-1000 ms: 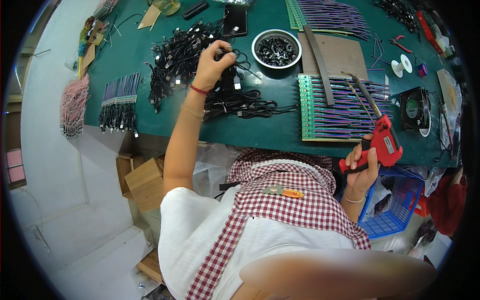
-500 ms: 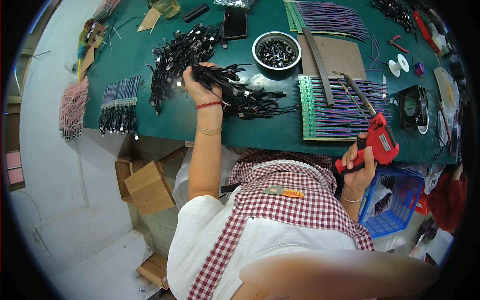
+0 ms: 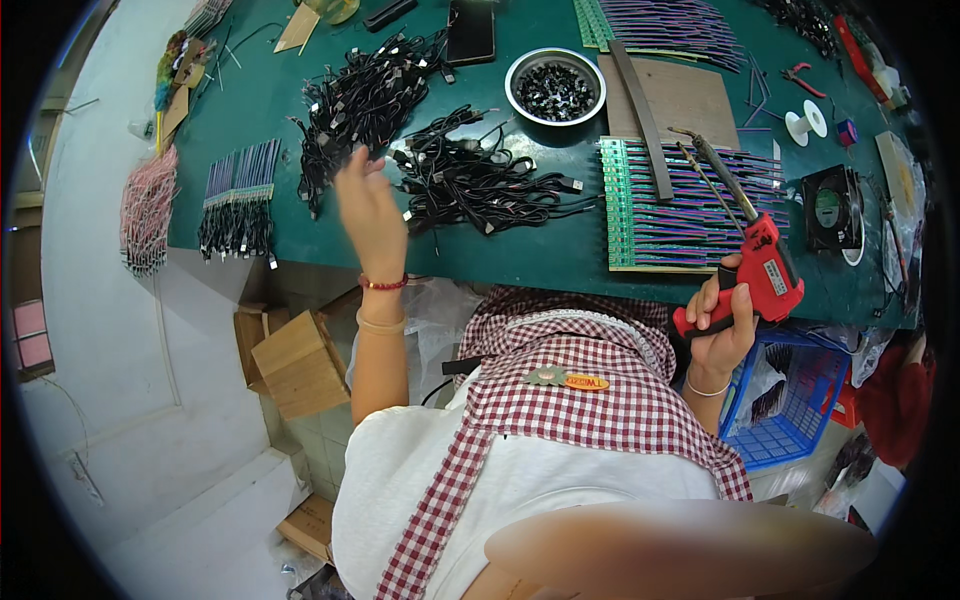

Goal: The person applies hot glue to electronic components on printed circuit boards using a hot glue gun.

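Cables (image 3: 470,185) lie just beyond blurred, seemingly empty left hand (image 3: 368,205); right hand (image 3: 722,325) grips soldering gun (image 3: 757,270).

Bright, even light falls from overhead across the green table (image 3: 540,250), so colours read clearly and shadows stay soft and short. A mild sheen shows on the metal bowl (image 3: 555,88) and a pale glare on the white floor (image 3: 90,330) at the left. The fisheye lens bends the table's straight edge into a curve and squeezes everything near the rim, beyond which the corners go black. The left hand (image 3: 370,210) is smeared by motion blur, its fingers indistinct. The right hand (image 3: 722,325) is sharp. A pale, out-of-focus smudge lies along the bottom edge, too close to resolve.
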A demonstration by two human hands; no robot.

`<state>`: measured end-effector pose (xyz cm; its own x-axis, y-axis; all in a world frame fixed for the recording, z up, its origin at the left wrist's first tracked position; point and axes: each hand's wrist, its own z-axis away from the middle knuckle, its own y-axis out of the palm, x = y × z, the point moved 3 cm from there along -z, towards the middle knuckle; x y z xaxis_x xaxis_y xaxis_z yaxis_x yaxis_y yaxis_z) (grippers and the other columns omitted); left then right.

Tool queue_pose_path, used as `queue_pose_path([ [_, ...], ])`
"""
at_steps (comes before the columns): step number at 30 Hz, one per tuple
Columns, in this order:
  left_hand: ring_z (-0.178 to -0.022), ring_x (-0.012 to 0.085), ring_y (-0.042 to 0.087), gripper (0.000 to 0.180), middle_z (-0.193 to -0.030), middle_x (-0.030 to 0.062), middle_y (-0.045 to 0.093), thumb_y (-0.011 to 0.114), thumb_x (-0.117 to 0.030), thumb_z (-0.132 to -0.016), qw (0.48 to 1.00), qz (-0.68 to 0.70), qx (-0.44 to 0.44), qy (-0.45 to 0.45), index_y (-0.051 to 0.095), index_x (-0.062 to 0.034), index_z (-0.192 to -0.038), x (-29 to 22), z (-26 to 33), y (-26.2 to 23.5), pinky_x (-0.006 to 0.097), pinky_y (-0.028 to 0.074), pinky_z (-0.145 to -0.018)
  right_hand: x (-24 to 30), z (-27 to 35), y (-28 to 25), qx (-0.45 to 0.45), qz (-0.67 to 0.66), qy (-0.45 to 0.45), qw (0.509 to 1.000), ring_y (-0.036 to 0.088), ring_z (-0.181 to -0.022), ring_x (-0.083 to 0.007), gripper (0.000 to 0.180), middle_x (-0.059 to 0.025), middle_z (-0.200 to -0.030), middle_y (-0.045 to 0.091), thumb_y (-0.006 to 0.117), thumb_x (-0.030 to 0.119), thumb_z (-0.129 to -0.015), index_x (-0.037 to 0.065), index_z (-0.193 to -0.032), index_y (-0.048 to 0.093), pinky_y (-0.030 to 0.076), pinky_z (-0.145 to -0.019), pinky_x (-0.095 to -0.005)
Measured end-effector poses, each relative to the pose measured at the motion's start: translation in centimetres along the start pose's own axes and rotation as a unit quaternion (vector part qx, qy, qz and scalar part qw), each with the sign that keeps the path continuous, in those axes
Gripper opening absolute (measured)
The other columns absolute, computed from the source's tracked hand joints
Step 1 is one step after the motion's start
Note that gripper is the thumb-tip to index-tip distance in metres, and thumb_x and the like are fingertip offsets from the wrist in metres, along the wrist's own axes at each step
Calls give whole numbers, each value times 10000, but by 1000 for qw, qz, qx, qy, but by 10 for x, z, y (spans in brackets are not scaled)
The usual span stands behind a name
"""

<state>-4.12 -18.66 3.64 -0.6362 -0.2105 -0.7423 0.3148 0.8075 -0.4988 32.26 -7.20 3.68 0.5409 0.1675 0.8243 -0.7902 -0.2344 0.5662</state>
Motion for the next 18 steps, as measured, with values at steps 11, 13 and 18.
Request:
queue_pose_path([
  [11,-859,173,601,272,-963,80,456,359,-12,-923,860,254,373,-238,351,0,-1195,-2,56,39,258,504,-733,0,-5,-5,-5,1,4,1000,430,-429,-101,321,-70,-614,495,461,222,-911,-29,-1110,438,419,-434,-251],
  [13,-978,214,579,312,-1047,95,450,348,-10,-922,855,303,355,-226,339,-2,-1234,-1,62,53,298,468,-864,1,-2,-3,-8,2,3,1000,432,-430,-102,320,-72,-615,497,460,222,-911,-28,-1109,438,418,-434,-251],
  [18,-1076,246,529,375,-1192,144,446,355,-5,-918,837,425,274,-206,306,18,-1290,-32,54,69,355,398,-959,0,-1,-5,-12,3,10,1000,440,-434,-99,318,-69,-603,493,470,219,-907,-28,-1106,441,421,-436,-252],
])
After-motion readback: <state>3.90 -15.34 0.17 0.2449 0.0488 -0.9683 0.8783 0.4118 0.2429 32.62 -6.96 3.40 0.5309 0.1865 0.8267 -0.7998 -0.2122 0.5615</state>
